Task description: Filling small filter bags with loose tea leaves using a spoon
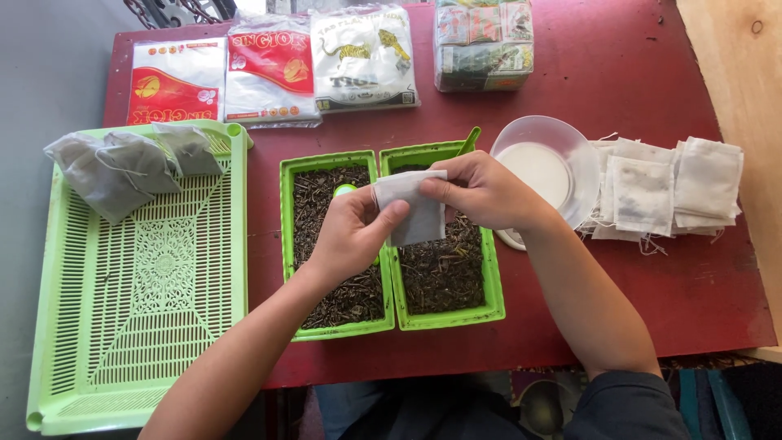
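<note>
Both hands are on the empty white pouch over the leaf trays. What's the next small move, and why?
Probably spread the pouch's mouth open. The left hand and right hand pinch the white pouch flat above the right leaf tray, and a green scoop handle sticks up from that tray, unheld.

One head-worn camera looks steeply down (close in) over the red table (619, 73).

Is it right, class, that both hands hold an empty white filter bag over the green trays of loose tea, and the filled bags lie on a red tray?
Not quite: the head view shows the filled bags lie on a green slatted tray.
</note>
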